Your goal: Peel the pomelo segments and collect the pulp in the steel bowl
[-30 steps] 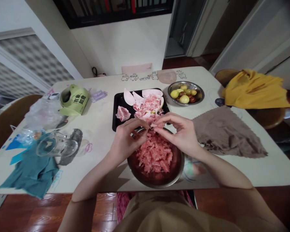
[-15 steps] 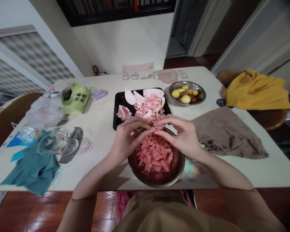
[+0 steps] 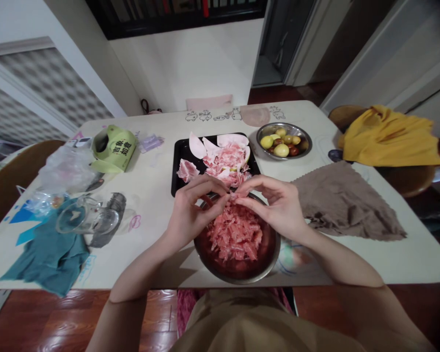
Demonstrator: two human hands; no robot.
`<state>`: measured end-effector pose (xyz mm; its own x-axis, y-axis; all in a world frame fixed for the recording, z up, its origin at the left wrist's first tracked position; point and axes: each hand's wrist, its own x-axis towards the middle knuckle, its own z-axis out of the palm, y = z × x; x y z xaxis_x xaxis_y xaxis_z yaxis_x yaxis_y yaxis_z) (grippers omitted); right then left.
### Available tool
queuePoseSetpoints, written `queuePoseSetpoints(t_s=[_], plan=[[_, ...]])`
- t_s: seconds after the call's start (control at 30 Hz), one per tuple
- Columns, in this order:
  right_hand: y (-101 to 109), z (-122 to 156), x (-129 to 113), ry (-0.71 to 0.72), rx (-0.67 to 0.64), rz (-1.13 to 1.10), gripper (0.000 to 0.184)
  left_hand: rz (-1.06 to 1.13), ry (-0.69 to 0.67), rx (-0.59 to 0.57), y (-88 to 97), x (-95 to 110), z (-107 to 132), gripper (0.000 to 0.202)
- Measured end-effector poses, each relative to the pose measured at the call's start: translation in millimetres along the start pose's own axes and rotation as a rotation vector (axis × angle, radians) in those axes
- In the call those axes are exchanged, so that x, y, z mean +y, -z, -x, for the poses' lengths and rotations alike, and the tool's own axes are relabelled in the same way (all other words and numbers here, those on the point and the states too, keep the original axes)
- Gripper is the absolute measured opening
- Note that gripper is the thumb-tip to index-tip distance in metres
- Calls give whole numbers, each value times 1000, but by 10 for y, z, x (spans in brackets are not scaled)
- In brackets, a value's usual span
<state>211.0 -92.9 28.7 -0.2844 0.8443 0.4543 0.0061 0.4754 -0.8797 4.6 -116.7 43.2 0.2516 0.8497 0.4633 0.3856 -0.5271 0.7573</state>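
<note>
Over the far side of a steel bowl [image 3: 238,280], my left hand [image 3: 192,208] and my right hand [image 3: 278,208] meet fingertip to fingertip. Both pinch a small pink piece of pomelo [image 3: 234,196], mostly covered by the fingers. Below them the bowl holds a heap of peeled red pomelo flesh [image 3: 236,234] in small chunks. Just beyond my hands lies a black tray [image 3: 175,178] with thick pale pink pomelo rind [image 3: 227,156] and scraps of membrane. A separate pale pink chunk [image 3: 187,170] rests at the tray's left side.
A steel bowl of small yellow and brown fruits [image 3: 284,142] stands back right. Right of my arm lies a brown cloth [image 3: 352,205]; a yellow cloth [image 3: 388,137] hangs on a chair. Leftward are a glass jug [image 3: 88,217], teal cloth [image 3: 51,256], plastic bag [image 3: 68,168] and green visor-like item [image 3: 115,149].
My fingertips have shifted slightly around the pomelo piece, and my left thumb has drawn back a little. The bowls, tray and cloths stay where they were.
</note>
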Motion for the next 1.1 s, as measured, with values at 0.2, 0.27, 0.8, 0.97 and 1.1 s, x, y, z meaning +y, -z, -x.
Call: queuePoseSetpoints(t_s=[0.2, 0.27, 0.8, 0.97, 1.1], plan=[[-11, -5, 12, -42, -15, 44, 14, -20, -5, 2, -51, -14, 4, 6], [-6, -1, 18, -56, -34, 53, 13, -24, -12, 1, -75, -25, 13, 8], [22, -7, 75, -108, -150, 106, 6, -4, 27, -12, -227, -126, 25, 14], [60, -25, 76, -129, -215, 153, 6, -5, 44, -34, -255, -148, 21, 15], [92, -53, 34, -160, -285, 261, 9, -32, 34, -94, -270, -177, 17, 16]])
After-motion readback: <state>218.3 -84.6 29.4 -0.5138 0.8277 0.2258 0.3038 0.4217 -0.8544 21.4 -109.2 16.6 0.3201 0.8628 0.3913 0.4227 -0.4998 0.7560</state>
